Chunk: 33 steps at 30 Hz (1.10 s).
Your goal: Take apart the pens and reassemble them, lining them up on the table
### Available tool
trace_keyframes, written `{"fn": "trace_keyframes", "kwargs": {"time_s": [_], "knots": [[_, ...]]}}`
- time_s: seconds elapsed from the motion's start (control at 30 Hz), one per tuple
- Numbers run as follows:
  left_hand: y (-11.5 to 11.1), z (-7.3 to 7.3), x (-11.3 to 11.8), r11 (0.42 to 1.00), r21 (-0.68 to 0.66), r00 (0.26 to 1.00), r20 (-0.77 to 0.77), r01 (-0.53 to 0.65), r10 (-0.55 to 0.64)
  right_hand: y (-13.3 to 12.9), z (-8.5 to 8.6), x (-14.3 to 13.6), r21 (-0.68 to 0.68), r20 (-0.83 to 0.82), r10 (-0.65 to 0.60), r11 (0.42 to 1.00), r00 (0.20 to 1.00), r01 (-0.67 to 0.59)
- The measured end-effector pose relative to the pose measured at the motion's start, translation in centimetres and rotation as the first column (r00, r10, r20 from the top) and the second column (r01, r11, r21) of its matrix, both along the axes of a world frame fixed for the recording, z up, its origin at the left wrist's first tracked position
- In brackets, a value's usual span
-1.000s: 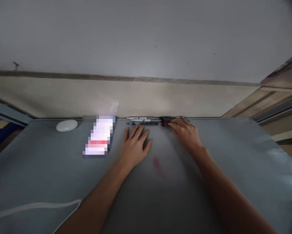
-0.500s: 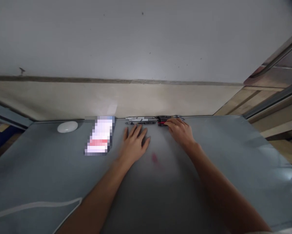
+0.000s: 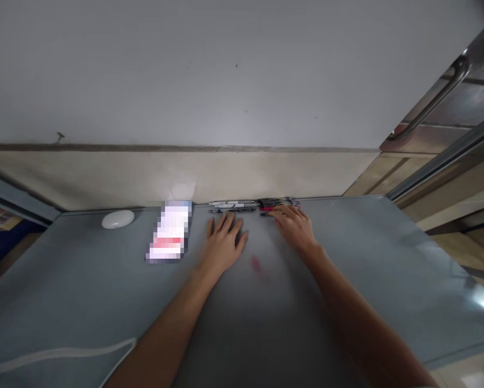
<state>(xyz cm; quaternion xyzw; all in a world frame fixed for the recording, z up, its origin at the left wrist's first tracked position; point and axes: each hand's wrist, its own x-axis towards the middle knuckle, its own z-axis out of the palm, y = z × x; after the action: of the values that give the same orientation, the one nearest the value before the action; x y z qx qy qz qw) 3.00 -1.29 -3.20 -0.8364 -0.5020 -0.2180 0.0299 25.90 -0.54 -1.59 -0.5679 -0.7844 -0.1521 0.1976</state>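
Against the wall, at the back of the grey table point(image 3: 242, 323), lie two groups of pens. The left group has white pens point(image 3: 228, 204) with a grey-black pen point(image 3: 239, 210) in front. Just below it rests my left hand point(image 3: 223, 242), open, fingers spread flat on the table, fingertips close to that pen. In the right group are several dark pens point(image 3: 274, 202) and a red pen point(image 3: 264, 208). My right hand point(image 3: 296, 229) has its fingers closed on a black pen point(image 3: 266, 214) in front of the red one; the fingers hide most of it.
A phone point(image 3: 169, 231) with a blurred, lit screen lies left of my left hand. Further left is a white rounded object point(image 3: 118, 219). A white cable point(image 3: 64, 353) crosses the left front. Behind stands the wall point(image 3: 242, 172); a metal handle point(image 3: 431, 102) is at the right.
The view has shifted slightly. A black pen now shows at my right fingertips, in front of the red pen they covered before. My left hand stays flat in about the same place.
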Motion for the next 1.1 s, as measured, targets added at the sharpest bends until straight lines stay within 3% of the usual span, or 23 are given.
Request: {"fn": "trace_keyframes", "kwargs": {"time_s": [0.3, 0.53, 0.73, 0.9, 1.1], "knots": [[-0.1, -0.1, -0.1, 0.999, 0.036, 1.0, -0.023, -0.005, 0.006, 0.2, -0.1, 0.3, -0.002, -0.002, 0.017, 1.0, 1.0, -0.017], [-0.2, -0.1, -0.2, 0.999, 0.035, 1.0, -0.015, -0.003, 0.003, -1.4, 1.0, -3.5, -0.032, -0.096, 0.146, 0.988, 0.985, -0.149], [-0.5, 0.1, -1.4, 1.0, 0.014, 1.0, -0.029, -0.012, 0.012, -2.6, -0.5, -6.2, -0.067, -0.164, 0.243, 0.964, 0.956, -0.256], [0.0, 0.6, -2.1, 0.999, 0.027, 0.999, -0.016, -0.034, 0.034, -2.6, -1.1, -6.0, -0.098, -0.192, 0.278, 0.949, 0.941, -0.3], [1.8, 1.6, -1.4, 0.998, 0.057, 0.998, -0.067, 0.003, 0.001, -2.5, -1.0, -5.9, -0.114, -0.214, 0.281, 0.944, 0.936, -0.309]]}}
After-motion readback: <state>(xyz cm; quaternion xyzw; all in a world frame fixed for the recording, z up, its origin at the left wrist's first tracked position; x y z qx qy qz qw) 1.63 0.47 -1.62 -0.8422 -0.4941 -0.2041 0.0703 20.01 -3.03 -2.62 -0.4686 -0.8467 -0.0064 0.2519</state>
